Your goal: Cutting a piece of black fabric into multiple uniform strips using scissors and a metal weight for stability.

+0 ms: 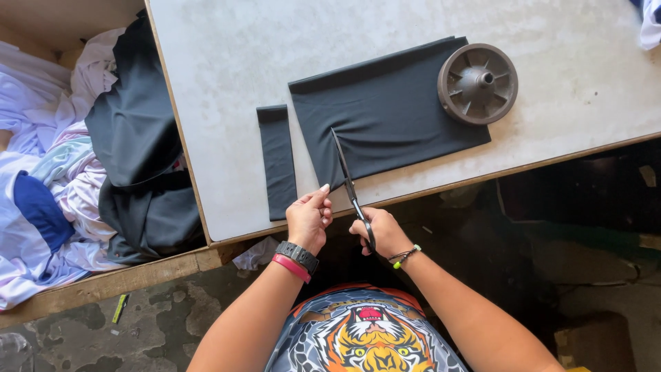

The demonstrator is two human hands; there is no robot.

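Right hand [379, 233] closed through scissors [350, 184], blades partway into dark cloth [385, 114] on table [227, 55]. Left hand [308, 217] pinching near edge. Soft, light, limp; probably best held taut beside the cut, weight [477, 83] pinning far end.

Both forearms are left bare; no sleeves are seen below the elbows. On the wrist of the left hand [309, 219], a black wristwatch [297, 255] with a ribbed strap is worn, and a pink band [290, 267] is fitted directly behind it. On the wrist of the right hand [383, 233], a thin beaded bracelet [405, 256] with a small green bead is worn. At the lower centre of the frame, the torso is covered by a grey printed shirt [365, 334] on which a tiger's head in orange, yellow and white is shown.
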